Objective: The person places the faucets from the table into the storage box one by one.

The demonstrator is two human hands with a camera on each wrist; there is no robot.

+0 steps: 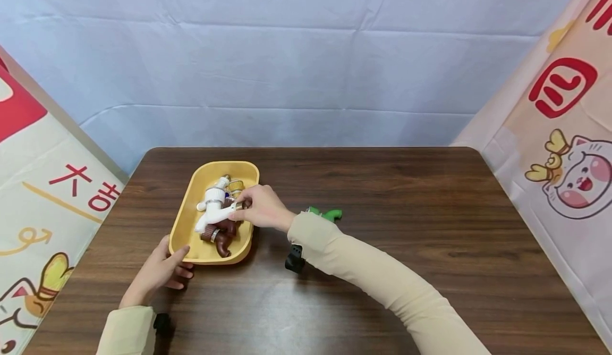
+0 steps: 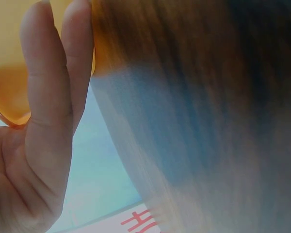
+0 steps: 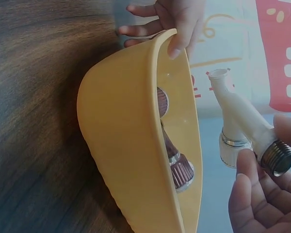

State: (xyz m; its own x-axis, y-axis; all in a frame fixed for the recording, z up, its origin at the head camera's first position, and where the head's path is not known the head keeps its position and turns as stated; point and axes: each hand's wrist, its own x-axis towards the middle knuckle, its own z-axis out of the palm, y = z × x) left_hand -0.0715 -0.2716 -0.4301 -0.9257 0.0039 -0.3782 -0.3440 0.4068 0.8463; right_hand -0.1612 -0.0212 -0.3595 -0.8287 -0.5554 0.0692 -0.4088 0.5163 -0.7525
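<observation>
In the head view a yellow plastic basin (image 1: 180, 238) stands on the left of the table. My left hand (image 1: 160, 267) holds its near left corner, thumb over the rim and fingers outside. Above the basin my right hand (image 1: 265, 206) pinches a white plastic tap (image 1: 215, 216) by its threaded metal end. The right wrist view has this white tap (image 3: 245, 114) raised clear of the basin's rim. Brown taps (image 1: 222, 242) lie inside, and a tap with a yellow ribbed part (image 1: 236, 186) is partly hidden behind the white one.
A green tap (image 1: 331, 215) lies on the dark wooden table (image 1: 406, 248), partly hidden by the right forearm. A pale cloth backdrop (image 1: 306, 68) hangs behind the table, with printed cloths at both sides. Each wrist wears a black device.
</observation>
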